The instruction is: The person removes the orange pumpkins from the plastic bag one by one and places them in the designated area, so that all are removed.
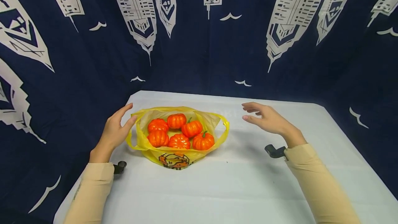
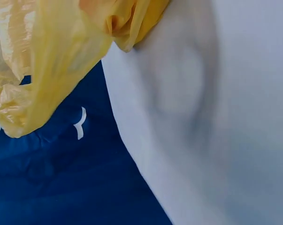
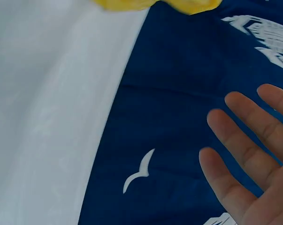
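Observation:
A yellow plastic bag (image 1: 148, 153) stands on the table with its mouth spread wide and a printed design on its front. Several small orange pumpkins (image 1: 203, 141) lie inside it, a few showing green stems. Beside the bag's left handle is my left hand (image 1: 113, 130), its fingers extended and its thumb tip right at the yellow rim. My right hand (image 1: 269, 118) hovers over the table to the right of the bag, apart from it, with fingers loosely extended and nothing in them. In the left wrist view the bag (image 2: 61, 61) fills the upper left, and the left hand is out of frame.
A white cloth (image 1: 248, 189) covers the table. Behind and along the sides hangs a dark blue curtain (image 1: 205, 54) printed with white buildings and birds. Each wrist carries a small black camera, such as the right wrist camera (image 1: 275, 151).

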Demonstrator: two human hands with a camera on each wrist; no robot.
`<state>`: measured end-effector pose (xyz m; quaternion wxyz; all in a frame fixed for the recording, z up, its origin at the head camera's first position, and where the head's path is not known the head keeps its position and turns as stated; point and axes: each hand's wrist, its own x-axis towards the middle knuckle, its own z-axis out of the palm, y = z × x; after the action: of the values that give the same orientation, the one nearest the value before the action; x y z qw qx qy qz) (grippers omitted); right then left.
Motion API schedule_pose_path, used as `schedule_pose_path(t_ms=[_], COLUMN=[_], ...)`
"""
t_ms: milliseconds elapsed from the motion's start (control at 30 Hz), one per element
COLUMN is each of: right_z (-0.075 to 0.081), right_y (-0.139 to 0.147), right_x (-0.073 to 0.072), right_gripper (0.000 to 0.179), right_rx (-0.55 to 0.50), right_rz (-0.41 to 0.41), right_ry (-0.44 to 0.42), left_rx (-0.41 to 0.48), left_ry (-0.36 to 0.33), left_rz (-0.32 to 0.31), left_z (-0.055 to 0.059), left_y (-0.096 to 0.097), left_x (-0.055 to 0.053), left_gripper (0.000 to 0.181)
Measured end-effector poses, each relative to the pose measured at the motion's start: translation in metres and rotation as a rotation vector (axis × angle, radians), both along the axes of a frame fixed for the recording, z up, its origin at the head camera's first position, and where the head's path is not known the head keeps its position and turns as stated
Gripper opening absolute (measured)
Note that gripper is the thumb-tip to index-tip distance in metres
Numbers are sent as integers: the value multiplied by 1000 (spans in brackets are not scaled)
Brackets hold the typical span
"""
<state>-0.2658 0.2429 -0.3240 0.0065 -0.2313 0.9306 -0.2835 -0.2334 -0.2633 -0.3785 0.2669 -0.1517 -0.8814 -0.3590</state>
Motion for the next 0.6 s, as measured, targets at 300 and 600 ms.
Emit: schedule_pose_path(t_ms=[300,600], right_z=[1,-4], right_y=[-18,-38], right_x=[11,22], right_gripper=[49,48], right_rx=[-183,-300], right_rz=[92,144], right_ry=[-26,-12], left_rx=[134,244], left_ry=[12,-45], left_rz=[-10,52], left_z=[-23,-38], left_y=[-4,-3], left_x=[5,7], left_gripper=[40,47])
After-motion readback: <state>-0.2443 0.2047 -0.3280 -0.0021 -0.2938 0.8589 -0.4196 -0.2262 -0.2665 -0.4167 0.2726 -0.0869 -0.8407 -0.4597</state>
